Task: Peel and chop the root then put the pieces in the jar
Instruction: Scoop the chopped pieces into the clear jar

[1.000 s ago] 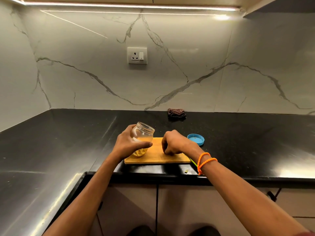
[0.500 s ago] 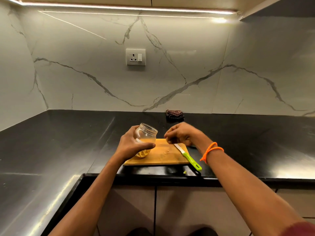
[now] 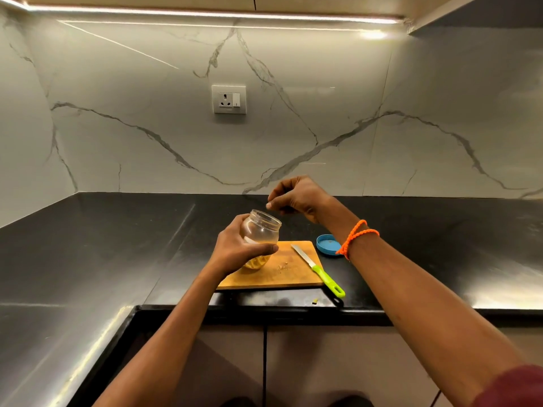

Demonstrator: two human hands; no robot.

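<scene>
Head view: right hand has risen above jar.

Jar on board; knife right, lid beyond.

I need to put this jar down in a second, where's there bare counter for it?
Open black counter lies left of the cutting board, up to the corner walls. More lies right of the blue lid. It is crowded around the board: knife across its right edge, lid just behind, scraps mid-board.
</scene>
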